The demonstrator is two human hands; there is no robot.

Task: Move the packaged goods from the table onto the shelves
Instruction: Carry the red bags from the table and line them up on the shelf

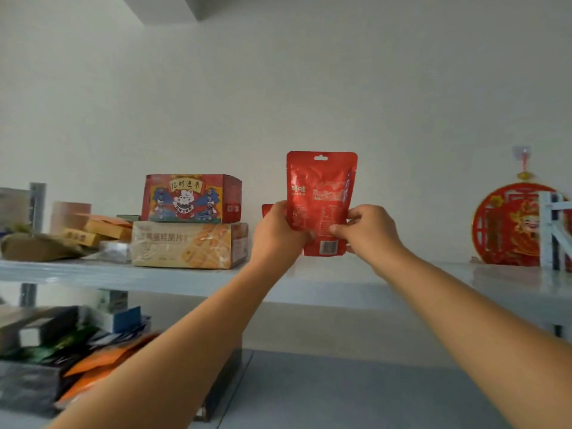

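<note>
While both bare arms stretch up and forward, the pale grey upper shelf [309, 283] runs right across the view, with a darker lower shelf [340, 391] beneath it. Down at the left of that lower shelf sits a blurred heap of packets [62, 351], orange, green and dark. Up top, left of centre, a tan cake box [185, 246] lies flat, and a red cat box [188, 198] is stacked on it. Far right, a round red ornament [507, 224] hangs from a hook on the wall. And centre stage is the red pouch [322, 193], upright over the upper shelf, barcode side facing us. Whether its bottom edge touches the board, can't tell. Left hand [278, 233] grips its lower left edge, fingers curled round it. Right hand [368, 233] pinches the lower right edge. Just behind the left hand, a sliver of a second red packet [266, 209] peeks out.
</note>
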